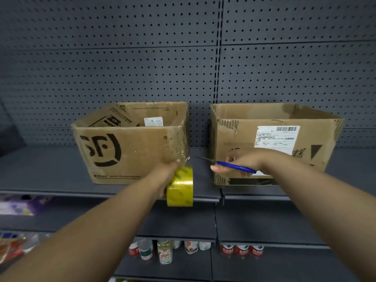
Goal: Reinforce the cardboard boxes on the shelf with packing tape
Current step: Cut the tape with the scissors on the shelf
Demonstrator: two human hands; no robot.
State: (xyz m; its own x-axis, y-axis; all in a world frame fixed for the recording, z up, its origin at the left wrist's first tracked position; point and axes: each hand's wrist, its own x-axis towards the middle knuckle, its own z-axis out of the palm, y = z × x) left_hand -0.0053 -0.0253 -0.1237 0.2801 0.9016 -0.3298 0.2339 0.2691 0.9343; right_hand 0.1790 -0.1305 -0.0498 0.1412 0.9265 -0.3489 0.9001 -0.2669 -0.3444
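Two open cardboard boxes stand side by side on the grey shelf (61,165). The left box (130,147) has a black logo and clear tape running down its right front corner. My left hand (164,176) grips a yellowish roll of packing tape (180,187) just below that corner, with a strip of tape stretched from the roll up to the box. The right box (274,143) is torn at the edges and carries a white shipping label. My right hand (242,161) holds blue-handled scissors (230,164) in front of it, blades pointing left towards the tape strip.
A grey pegboard wall (142,58) rises behind the boxes. Lower shelves hold cans and bottles (164,251) at the bottom centre and colourful packages (18,206) at the left. A narrow gap separates the two boxes.
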